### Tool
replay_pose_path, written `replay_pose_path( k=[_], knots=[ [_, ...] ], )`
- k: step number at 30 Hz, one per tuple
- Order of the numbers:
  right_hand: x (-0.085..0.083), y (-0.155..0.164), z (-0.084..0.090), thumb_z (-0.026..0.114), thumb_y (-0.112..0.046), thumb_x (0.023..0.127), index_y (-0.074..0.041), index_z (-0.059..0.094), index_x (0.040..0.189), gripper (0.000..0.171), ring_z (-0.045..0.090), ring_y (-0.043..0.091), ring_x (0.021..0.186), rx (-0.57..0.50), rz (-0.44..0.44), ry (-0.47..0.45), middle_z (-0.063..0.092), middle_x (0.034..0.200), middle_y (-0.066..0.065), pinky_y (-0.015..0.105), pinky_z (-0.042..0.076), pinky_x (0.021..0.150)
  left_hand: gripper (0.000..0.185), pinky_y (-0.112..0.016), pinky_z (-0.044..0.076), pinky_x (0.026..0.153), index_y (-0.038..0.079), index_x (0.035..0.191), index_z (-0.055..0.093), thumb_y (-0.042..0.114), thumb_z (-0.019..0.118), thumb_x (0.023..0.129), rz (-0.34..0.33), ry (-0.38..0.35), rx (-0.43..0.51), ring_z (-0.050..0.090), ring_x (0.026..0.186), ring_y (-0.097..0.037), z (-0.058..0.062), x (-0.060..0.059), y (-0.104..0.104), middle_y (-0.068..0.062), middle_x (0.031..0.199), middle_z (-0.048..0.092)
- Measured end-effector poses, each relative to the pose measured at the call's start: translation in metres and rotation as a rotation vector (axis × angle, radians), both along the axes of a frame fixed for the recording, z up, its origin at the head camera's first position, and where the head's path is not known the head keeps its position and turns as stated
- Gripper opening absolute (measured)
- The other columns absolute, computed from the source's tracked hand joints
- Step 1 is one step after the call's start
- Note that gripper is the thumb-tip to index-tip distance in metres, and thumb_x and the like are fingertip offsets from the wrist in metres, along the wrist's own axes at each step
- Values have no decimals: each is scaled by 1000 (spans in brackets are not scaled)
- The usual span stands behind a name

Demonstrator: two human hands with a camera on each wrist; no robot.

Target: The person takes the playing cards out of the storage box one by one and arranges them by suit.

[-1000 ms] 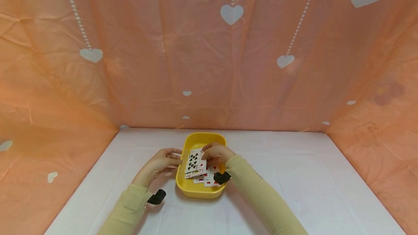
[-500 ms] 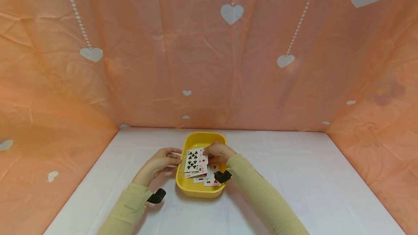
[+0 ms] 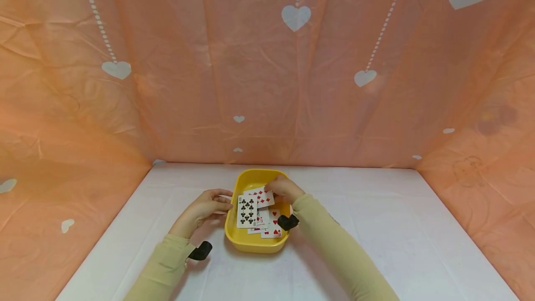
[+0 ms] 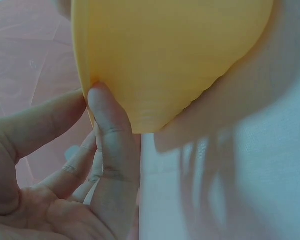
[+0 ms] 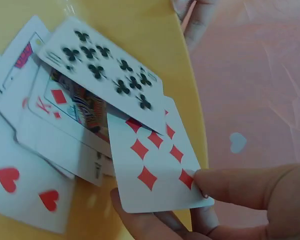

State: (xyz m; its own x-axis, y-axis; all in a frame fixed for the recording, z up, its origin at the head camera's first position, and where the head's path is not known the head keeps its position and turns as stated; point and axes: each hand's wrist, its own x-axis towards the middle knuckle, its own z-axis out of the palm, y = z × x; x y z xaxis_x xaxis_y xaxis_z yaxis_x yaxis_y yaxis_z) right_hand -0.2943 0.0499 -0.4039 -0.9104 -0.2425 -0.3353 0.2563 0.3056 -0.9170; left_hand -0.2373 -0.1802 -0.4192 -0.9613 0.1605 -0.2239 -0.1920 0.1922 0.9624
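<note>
My left hand (image 3: pixel 209 206) pinches the left rim of a yellow plastic basin (image 3: pixel 261 248). In the left wrist view, the fingers (image 4: pixel 112 135) meet at the rim from both sides. Over the basin's far right part, my right hand (image 3: pixel 285 188) holds a diamonds playing card (image 3: pixel 264 197) between thumb and fingers; the right wrist view has that card (image 5: pixel 152 172) close up. A ten of clubs (image 3: pixel 247 211) partly covers it. Beneath lie a king of diamonds (image 5: pixel 65 107) and a hearts card (image 3: pixel 272 231), overlapping other cards whose faces are mostly hidden.
The basin stands on a white tabletop (image 3: pixel 355 240). Orange cloth (image 3: pixel 267 82) with white hearts rises at the back and both sides. Black wrist mounts (image 3: pixel 201 251) sit on both forearms.
My right hand has shifted slightly right, drawing the diamonds card out from under the ten of clubs. The ten has turned upright and lower. My left hand stays at the rim.
</note>
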Motion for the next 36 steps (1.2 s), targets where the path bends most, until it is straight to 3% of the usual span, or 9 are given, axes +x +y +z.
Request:
replay_pose_path(
  k=[11, 21, 29, 36],
  knots=[
    [-5, 15, 10, 60, -6, 90, 11, 61, 102, 21, 61, 23, 83, -49, 20, 36, 64, 95, 16, 40, 53, 81, 46, -35, 55, 70, -10, 128, 47, -4, 65, 86, -7, -8, 6, 65, 77, -19, -1, 0, 0, -13, 95, 62],
    [-1, 42, 16, 58, -4, 91, 7, 58, 113, 24, 60, 22, 85, -177, 35, 62, 62, 97, 14, 38, 53, 78, 46, -35, 55, 70, -11, 128, 46, -3, 64, 87, -16, -13, 8, 65, 76, -18, -1, -1, 0, -12, 95, 63],
    [1, 82, 22, 57, -1, 93, 6, 57, 124, 33, 60, 23, 89, -259, -43, 66, 64, 105, 13, 41, 48, 88, 44, -33, 55, 68, -14, 124, 49, -3, 64, 85, -16, -9, 3, 66, 73, -18, -3, -3, -1, -18, 96, 66],
    [4, 119, 12, 56, 1, 91, 14, 52, 121, 32, 59, 16, 80, -320, -147, 56, 61, 94, 9, 30, 51, 80, 43, -32, 55, 69, -17, 123, 48, -4, 63, 84, -23, 14, 5, 65, 74, -16, -5, -3, -4, -20, 97, 66]
  ],
)
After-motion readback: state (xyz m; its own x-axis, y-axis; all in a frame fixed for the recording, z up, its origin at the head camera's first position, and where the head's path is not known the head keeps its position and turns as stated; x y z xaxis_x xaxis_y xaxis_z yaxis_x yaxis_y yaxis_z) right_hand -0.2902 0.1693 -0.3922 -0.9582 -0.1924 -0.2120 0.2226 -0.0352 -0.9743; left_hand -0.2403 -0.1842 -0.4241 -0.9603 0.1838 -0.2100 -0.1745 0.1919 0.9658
